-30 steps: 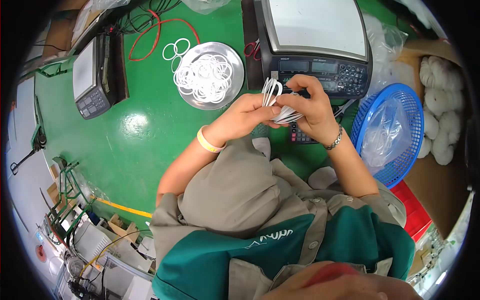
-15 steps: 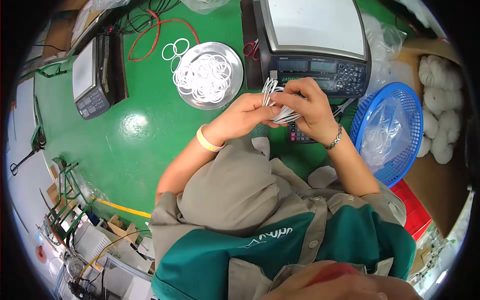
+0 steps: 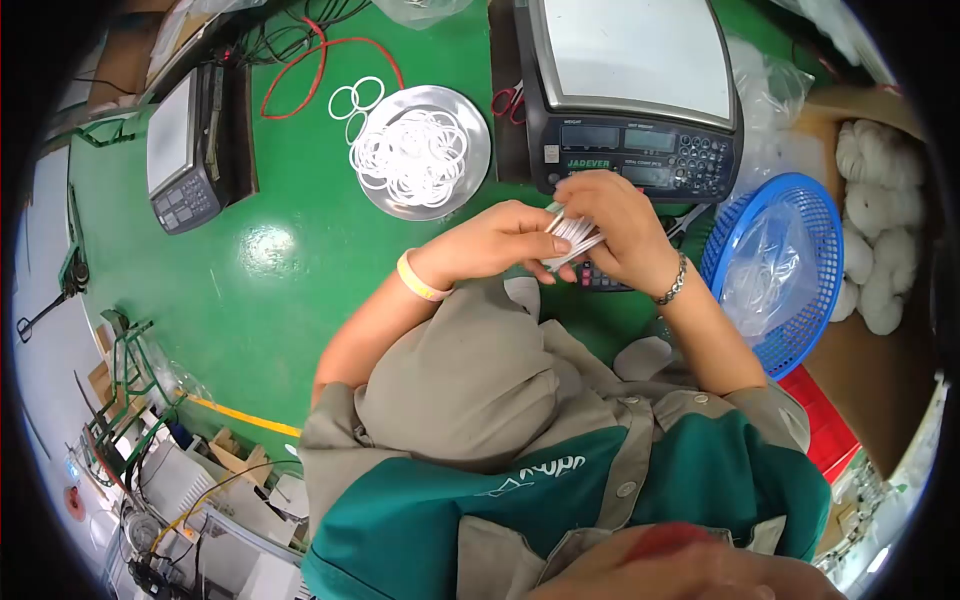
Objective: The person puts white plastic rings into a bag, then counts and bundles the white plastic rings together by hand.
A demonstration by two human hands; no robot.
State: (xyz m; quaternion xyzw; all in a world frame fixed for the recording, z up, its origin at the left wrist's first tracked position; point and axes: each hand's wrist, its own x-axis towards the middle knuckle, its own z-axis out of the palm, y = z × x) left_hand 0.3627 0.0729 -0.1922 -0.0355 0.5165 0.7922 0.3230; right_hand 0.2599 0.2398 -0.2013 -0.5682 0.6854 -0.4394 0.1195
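Observation:
A bundle of white rings (image 3: 577, 238) is held between my two hands, just in front of the weighing scale (image 3: 640, 150). My left hand (image 3: 510, 238) pinches the bundle's left side, its thumb laid across the rings. Around the right and upper side, my right hand (image 3: 622, 222) has its fingers curled. Part of the bundle is hidden behind my fingers. Left of the scale, a round metal bowl (image 3: 478, 170) holds a heap of the same white rings (image 3: 410, 155), and a few loose rings (image 3: 356, 97) overlap at its upper-left edge.
A blue basket (image 3: 835, 255) with a clear plastic bag stands at my right, beside a cardboard box (image 3: 870, 370) of white bundles (image 3: 880, 200). Under my hands lies a calculator (image 3: 600, 280). Red-handled scissors (image 3: 508, 102) and a second scale (image 3: 185, 150) are farther left.
The bundle has been drawn tighter together and turned, with its rings now slanting between my hands. Both hands have shifted slightly down, away from the scale's panel.

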